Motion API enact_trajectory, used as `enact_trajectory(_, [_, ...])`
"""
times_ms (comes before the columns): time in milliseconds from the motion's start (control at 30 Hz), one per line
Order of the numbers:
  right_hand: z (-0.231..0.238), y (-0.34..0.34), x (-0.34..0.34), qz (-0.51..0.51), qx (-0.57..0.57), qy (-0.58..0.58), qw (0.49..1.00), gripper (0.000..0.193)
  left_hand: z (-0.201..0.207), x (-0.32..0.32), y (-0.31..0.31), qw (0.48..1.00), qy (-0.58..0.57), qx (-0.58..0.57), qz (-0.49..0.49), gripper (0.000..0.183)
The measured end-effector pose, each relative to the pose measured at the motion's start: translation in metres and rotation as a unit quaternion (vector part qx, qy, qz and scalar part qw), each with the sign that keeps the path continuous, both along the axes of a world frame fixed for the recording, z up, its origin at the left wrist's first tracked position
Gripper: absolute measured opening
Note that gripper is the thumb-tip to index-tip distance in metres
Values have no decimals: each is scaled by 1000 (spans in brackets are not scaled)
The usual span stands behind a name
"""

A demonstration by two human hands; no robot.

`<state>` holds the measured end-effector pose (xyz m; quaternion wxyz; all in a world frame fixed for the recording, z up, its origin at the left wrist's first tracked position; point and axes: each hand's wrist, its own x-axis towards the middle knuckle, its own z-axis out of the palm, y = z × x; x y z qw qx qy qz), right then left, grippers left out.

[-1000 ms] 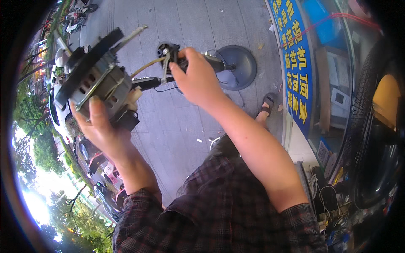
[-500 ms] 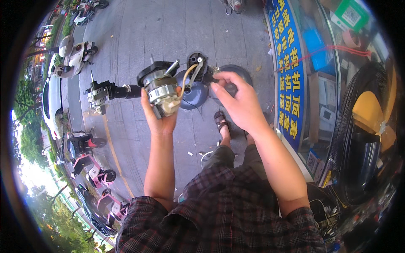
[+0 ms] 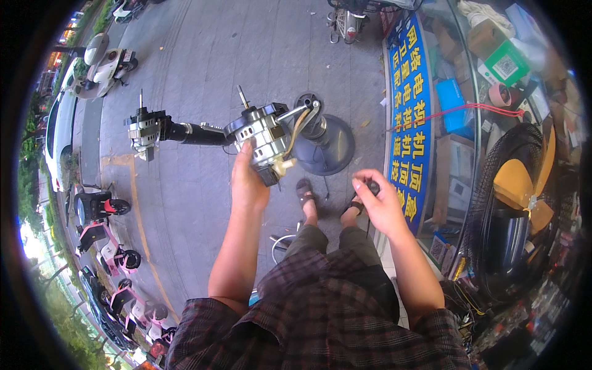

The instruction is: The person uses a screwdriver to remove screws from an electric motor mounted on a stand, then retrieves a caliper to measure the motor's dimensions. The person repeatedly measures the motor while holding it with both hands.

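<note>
My left hand (image 3: 249,185) is closed around the lower side of a fan motor (image 3: 264,137), silver with a black rim and a bare shaft pointing up. A pale plastic gearbox sits at its near end. A metal link and a tan cable run from it to a black bracket (image 3: 310,105) on a fan stand, whose round base (image 3: 333,148) rests on the paving. Apart from the motor, to its lower right, my right hand (image 3: 385,206) is closed on a small black object (image 3: 372,187); the fingers hide most of it. Its kind cannot be made out.
Another fan motor (image 3: 145,132) on a black pole (image 3: 196,134) stands to the left. At right are a glass display counter with a blue sign (image 3: 408,123) and a caged fan with orange blades (image 3: 513,179). Scooters (image 3: 102,68) are parked along the left. My feet are below the stand base.
My right hand has drawn back from the bracket, down and to the right, with the black object. The left hand and motor now appear further right, as the view has shifted.
</note>
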<state>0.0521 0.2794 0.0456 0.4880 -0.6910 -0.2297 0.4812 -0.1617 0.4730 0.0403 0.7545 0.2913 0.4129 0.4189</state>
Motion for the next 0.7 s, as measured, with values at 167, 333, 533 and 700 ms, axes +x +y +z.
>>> enact_trajectory(167, [-9,-27,-5,44,-35,-37,998,22,6,-1,17,993,12,84,-77,59])
enact_trajectory(333, [-5,-36,-14,61,2,-55,997,22,7,-3,58,985,35,91,-144,71])
enact_trajectory(533, [-10,-48,-17,54,11,-52,997,23,19,11,96,968,69,123,-208,53])
enact_trajectory(700, [-10,-60,-15,54,2,-56,997,22,31,21,114,980,3,46,-194,52])
